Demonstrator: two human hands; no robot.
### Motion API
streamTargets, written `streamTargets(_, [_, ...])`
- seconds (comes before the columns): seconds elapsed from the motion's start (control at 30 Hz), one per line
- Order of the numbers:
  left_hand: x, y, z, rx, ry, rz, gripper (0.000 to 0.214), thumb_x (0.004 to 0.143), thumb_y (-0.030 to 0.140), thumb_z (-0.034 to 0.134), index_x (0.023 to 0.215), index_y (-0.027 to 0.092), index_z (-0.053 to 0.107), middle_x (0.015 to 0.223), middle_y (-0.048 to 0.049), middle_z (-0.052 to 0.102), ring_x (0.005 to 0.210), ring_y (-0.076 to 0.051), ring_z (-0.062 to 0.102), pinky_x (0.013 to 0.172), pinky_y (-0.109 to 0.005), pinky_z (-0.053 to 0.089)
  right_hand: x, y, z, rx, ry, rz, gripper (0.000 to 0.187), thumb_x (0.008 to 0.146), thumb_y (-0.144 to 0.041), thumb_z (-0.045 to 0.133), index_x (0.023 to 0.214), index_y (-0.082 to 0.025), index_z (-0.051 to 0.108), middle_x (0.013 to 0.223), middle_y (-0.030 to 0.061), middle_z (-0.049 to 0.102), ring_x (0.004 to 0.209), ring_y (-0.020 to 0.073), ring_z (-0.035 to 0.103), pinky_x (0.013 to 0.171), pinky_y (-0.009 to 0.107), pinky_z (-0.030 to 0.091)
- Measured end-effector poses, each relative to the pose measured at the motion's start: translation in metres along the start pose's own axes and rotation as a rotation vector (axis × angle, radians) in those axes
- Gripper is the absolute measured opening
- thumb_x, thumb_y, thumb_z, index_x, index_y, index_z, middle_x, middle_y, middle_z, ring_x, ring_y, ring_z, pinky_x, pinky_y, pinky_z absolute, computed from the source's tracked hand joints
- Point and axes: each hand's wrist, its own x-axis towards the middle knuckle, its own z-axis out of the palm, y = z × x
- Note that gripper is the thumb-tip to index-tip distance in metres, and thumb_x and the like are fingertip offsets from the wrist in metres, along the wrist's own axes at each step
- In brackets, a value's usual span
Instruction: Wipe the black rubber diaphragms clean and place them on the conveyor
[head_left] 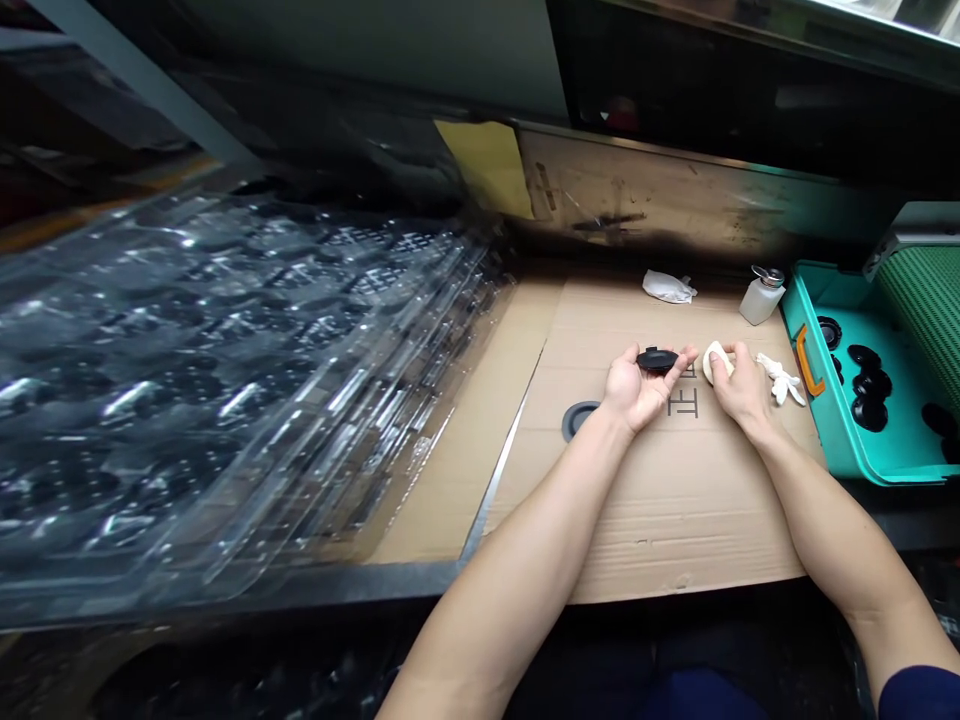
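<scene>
My left hand [639, 385] is turned palm up and its fingertips pinch a small black oval part [657, 359] above the cardboard sheet [660, 500]. Just to its right, my right hand [739, 385] is closed round a cream-white wad of cloth [716, 358], held close to the black part. A black ring-shaped part [577, 418] lies on the cardboard under my left wrist. A crumpled white wipe [780, 378] lies beside my right hand.
A teal bin [847, 450] at the right holds several black parts [870, 390]. A small white dispenser bottle [761, 295] and another crumpled wipe [667, 287] lie at the back. Stacked clear plastic trays [225, 380] cover the left of the bench.
</scene>
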Motion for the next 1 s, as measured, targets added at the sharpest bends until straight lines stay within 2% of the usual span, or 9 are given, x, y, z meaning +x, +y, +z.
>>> streamTargets(0.17, [-0.001, 0.002, 0.002, -0.032, 0.042, -0.011, 0.049, 0.110, 0.050, 0.022, 0.109, 0.012, 0.053, 0.111, -0.0245, 0.069, 0.105, -0.026, 0.076, 0.061, -0.022, 0.064, -0.003, -0.001, -0.005, -0.044, -0.106, -0.116, 0.039, 0.100, -0.055, 0.048, 0.105, -0.025, 0.073, 0.093, 0.0071, 0.076, 0.091, 0.0277, 0.068, 0.081, 0.036, 0.047])
streamTargets(0.27, [0.002, 0.002, -0.002, 0.012, 0.032, 0.003, 0.053, 0.110, 0.053, 0.019, 0.107, 0.013, 0.054, 0.108, -0.0237, 0.071, 0.098, -0.025, 0.077, 0.060, -0.023, 0.063, -0.002, 0.003, -0.013, -0.148, -0.027, -0.223, 0.043, 0.103, -0.050, 0.043, 0.093, -0.023, 0.075, 0.100, 0.0110, 0.074, 0.102, 0.0296, 0.063, 0.089, 0.040, 0.045])
streamTargets(0.37, [0.007, 0.001, -0.009, 0.137, 0.003, 0.016, 0.061, 0.105, 0.065, 0.022, 0.105, 0.015, 0.057, 0.105, -0.0234, 0.074, 0.089, -0.026, 0.077, 0.061, -0.030, 0.063, 0.004, 0.012, -0.025, -0.325, 0.164, -0.169, 0.035, 0.101, -0.039, 0.046, 0.109, -0.020, 0.075, 0.119, 0.0186, 0.069, 0.117, 0.0367, 0.055, 0.097, 0.049, 0.043])
streamTargets(0.47, [0.013, -0.005, -0.014, 0.337, -0.003, 0.083, 0.068, 0.099, 0.076, 0.031, 0.102, 0.014, 0.060, 0.098, -0.0222, 0.076, 0.079, -0.026, 0.077, 0.064, -0.033, 0.062, 0.013, 0.026, -0.032, -0.440, 0.104, -0.027, 0.034, 0.097, -0.031, 0.051, 0.119, -0.015, 0.072, 0.122, 0.0236, 0.066, 0.116, 0.0403, 0.057, 0.093, 0.051, 0.046])
streamTargets(0.53, [0.014, -0.013, -0.015, 0.453, -0.012, 0.131, 0.066, 0.097, 0.077, 0.039, 0.102, 0.015, 0.060, 0.093, -0.0201, 0.077, 0.073, -0.024, 0.076, 0.066, -0.034, 0.062, 0.018, 0.034, -0.033, -0.423, 0.004, 0.027, 0.032, 0.097, -0.026, 0.050, 0.113, -0.014, 0.074, 0.115, 0.0228, 0.069, 0.109, 0.0381, 0.062, 0.088, 0.048, 0.048])
streamTargets(0.6, [0.013, -0.024, -0.014, 0.547, -0.050, 0.151, 0.061, 0.096, 0.074, 0.047, 0.101, 0.015, 0.060, 0.089, -0.0182, 0.078, 0.069, -0.023, 0.075, 0.066, -0.033, 0.061, 0.021, 0.038, -0.033, -0.326, -0.015, 0.002, 0.031, 0.098, -0.025, 0.048, 0.107, -0.017, 0.076, 0.109, 0.0187, 0.072, 0.102, 0.0332, 0.066, 0.088, 0.043, 0.049])
streamTargets(0.73, [0.007, -0.047, -0.013, 0.716, -0.195, 0.036, 0.055, 0.096, 0.067, 0.056, 0.097, 0.013, 0.063, 0.084, -0.0189, 0.078, 0.064, -0.022, 0.074, 0.061, -0.031, 0.059, 0.029, 0.030, -0.037, -0.067, 0.176, -0.130, 0.035, 0.102, -0.034, 0.042, 0.113, -0.021, 0.073, 0.107, 0.0103, 0.074, 0.100, 0.0248, 0.067, 0.092, 0.035, 0.049])
streamTargets(0.87, [0.003, -0.056, -0.015, 0.763, -0.335, -0.036, 0.055, 0.094, 0.067, 0.060, 0.097, 0.012, 0.066, 0.085, -0.0198, 0.078, 0.067, -0.023, 0.075, 0.063, -0.032, 0.059, 0.063, 0.009, -0.061, 0.036, 0.308, -0.107, 0.040, 0.106, -0.039, 0.036, 0.117, -0.021, 0.069, 0.102, 0.0080, 0.075, 0.095, 0.0229, 0.067, 0.089, 0.033, 0.049])
streamTargets(1.0, [0.004, -0.056, -0.016, 0.710, -0.329, -0.021, 0.057, 0.094, 0.070, 0.058, 0.096, 0.013, 0.063, 0.084, -0.0187, 0.078, 0.066, -0.021, 0.075, 0.062, -0.031, 0.060, 0.120, -0.002, -0.096, -0.093, 0.301, -0.009, 0.026, 0.100, -0.033, 0.050, 0.107, -0.018, 0.070, 0.106, 0.0137, 0.074, 0.102, 0.0269, 0.066, 0.095, 0.038, 0.048])
